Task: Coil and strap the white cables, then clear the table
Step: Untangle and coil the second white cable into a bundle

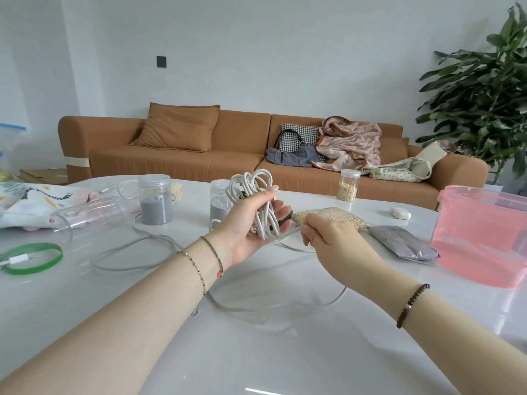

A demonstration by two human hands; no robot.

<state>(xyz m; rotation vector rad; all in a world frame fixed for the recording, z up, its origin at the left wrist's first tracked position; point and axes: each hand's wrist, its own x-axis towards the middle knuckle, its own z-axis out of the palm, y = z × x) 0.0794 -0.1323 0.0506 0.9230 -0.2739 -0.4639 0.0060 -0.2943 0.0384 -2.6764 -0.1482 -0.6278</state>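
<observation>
My left hand [251,223] holds a coil of white cable [258,195] upright above the table, thumb over the loops, with a dark strap showing under the fingers. My right hand [328,238] pinches the loose run of the same cable just right of the coil. That tail [328,300] drops to the white table [256,352] and loops back under my forearms. A second white cable [137,252] lies loose on the table at the left, running toward the jars.
Two clear jars of grey granules [156,205] [218,206] stand behind the coil, an empty jar [91,213] lies on its side. A green ring [31,259] is at far left, a pink tub [482,240] at right, grain and grey bags [405,242] between.
</observation>
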